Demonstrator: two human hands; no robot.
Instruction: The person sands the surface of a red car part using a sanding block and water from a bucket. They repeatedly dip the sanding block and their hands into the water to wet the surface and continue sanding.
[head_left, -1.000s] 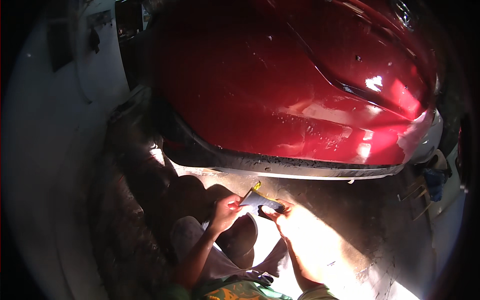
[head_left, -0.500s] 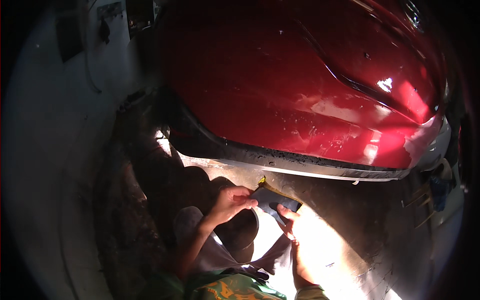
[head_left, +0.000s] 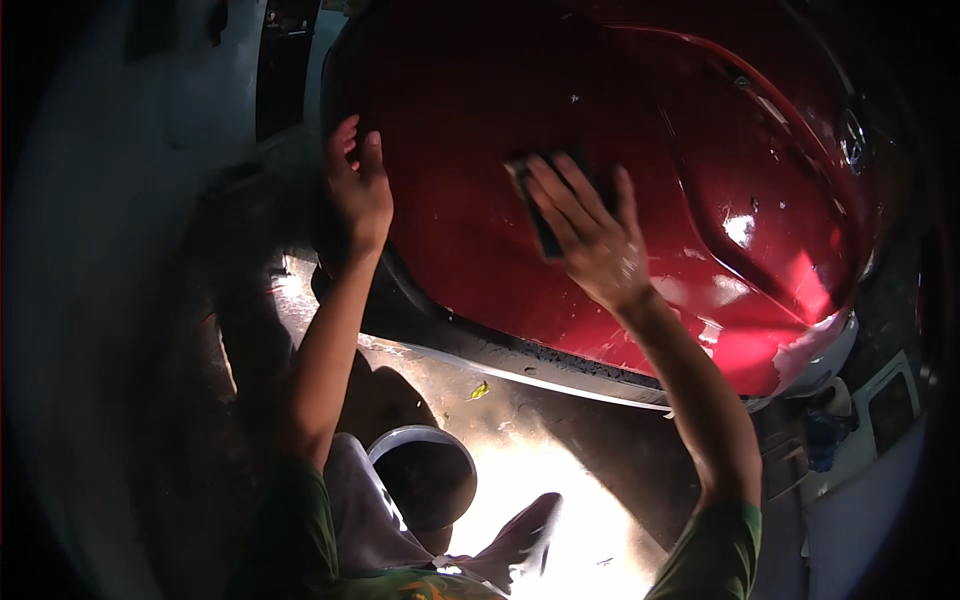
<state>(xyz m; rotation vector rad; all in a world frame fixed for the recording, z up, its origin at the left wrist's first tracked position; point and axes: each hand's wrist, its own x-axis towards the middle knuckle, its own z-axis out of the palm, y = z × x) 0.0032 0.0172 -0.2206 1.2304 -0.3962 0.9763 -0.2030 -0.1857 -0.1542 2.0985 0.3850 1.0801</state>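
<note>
Beneath the spread fingers of my right hand (head_left: pixel 588 225) is a folded sheet of dark sandpaper (head_left: pixel 545 228) with a yellowish-brown edge, held against the red car hood (head_left: pixel 470 250). My left hand (head_left: pixel 362 195) is raised at the hood's left edge, its fingers apart and nothing in it. Whether it touches the panel I cannot tell. The hood is glossy, with a curved crease on the right and a pale, bare-looking patch (head_left: pixel 800 350) at its front right corner.
A dark round bucket (head_left: pixel 425 434) stands on the floor by my knees. A small yellow-green leaf (head_left: pixel 479 390) lies between it and the car's pale lower edge (head_left: pixel 520 377). At the right are a pale frame (head_left: pixel 893 405) and a dark blue item (head_left: pixel 823 440).
Both hands have moved from my lap up over the car. My left hand has let go of the sandpaper; my right hand has brought it onto the hood. The bucket shows more fully.
</note>
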